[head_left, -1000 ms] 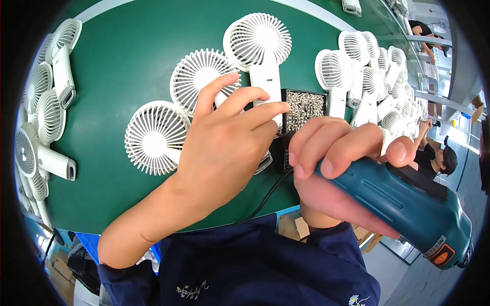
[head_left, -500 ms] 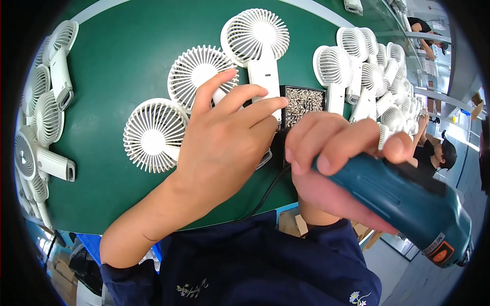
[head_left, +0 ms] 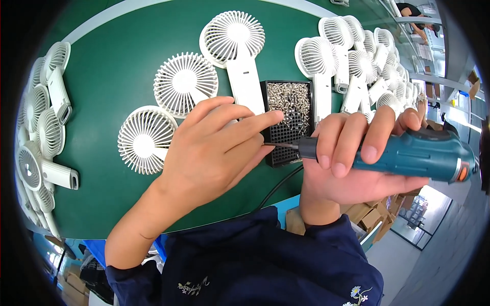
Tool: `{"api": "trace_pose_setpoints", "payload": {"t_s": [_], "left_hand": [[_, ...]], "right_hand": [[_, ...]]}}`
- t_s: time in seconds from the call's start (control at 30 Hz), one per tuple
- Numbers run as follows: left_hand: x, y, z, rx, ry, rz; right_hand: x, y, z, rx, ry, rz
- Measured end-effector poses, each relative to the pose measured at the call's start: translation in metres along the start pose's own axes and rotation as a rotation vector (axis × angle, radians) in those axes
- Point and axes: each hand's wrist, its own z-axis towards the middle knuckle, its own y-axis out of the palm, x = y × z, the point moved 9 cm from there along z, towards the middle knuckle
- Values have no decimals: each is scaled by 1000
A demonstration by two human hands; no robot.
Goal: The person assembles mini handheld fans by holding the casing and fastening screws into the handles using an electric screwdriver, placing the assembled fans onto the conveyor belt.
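Note:
My right hand (head_left: 352, 158) is wrapped round a teal electric screwdriver (head_left: 408, 155), held level with its bit (head_left: 280, 145) pointing left. The bit's tip meets the thumb and forefinger of my left hand (head_left: 212, 148), which are pinched together; what sits between them is too small to make out. The other left fingers stretch forward. Under and beyond that hand lie three white handheld fans: a near one (head_left: 145, 143), a middle one (head_left: 184, 81) and a far one (head_left: 237, 35). Below the bit stands a black screw tray (head_left: 286, 133) with a heap of small silver screws (head_left: 293, 97).
More white fans (head_left: 48, 127) are piled along the table's left edge, and another pile (head_left: 362, 66) covers its right side. A black cord (head_left: 278, 188) runs over the green table (head_left: 112, 66). Cardboard boxes (head_left: 375, 217) stand beyond the right edge. Another person (head_left: 416, 20) sits far right.
The screwdriver has swung up from a slant to level, and its bit now reaches my left fingers. My left thumb and forefinger have come together. More of the screw tray shows.

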Motion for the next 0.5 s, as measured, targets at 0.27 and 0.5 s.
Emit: {"api": "trace_pose_setpoints", "payload": {"t_s": [0.27,0.5], "left_hand": [[7,3,0,-37,65,-53],[8,3,1,-58,73,-93]], "right_hand": [[-1,-14,-4,96,21,124],[-2,-22,-8,181,37,174]]}}
